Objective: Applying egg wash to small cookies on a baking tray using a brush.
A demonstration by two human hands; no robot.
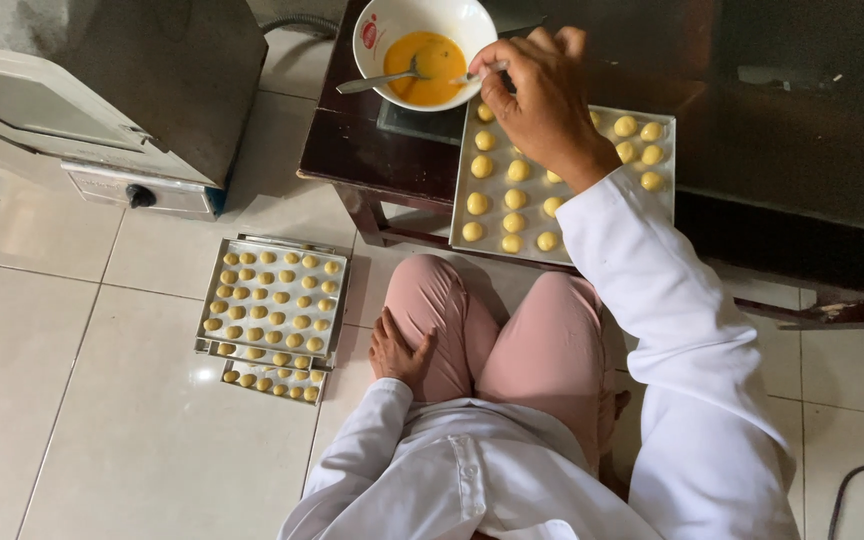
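The right hand (pixel 542 100), at 1 o'clock in the view, has its fingers pinched shut on a thin brush (pixel 470 77) whose tip reaches the rim of the white bowl (pixel 384 25) of yellow egg wash at 12 o'clock, where a spoon (pixel 377 80) also rests. That hand hovers over a metal tray (pixel 664 190) of pale dough balls (pixel 514 197) on the dark low table (pixel 352 140). The left hand (pixel 397 352) lies flat, fingers loosely spread and holding nothing, on the pink-trousered knee at 6 o'clock; two stacked trays (pixel 214 296) of dough balls sit on the tiled floor at 8 o'clock, below a grey oven (pixel 152 70) at 10 o'clock.
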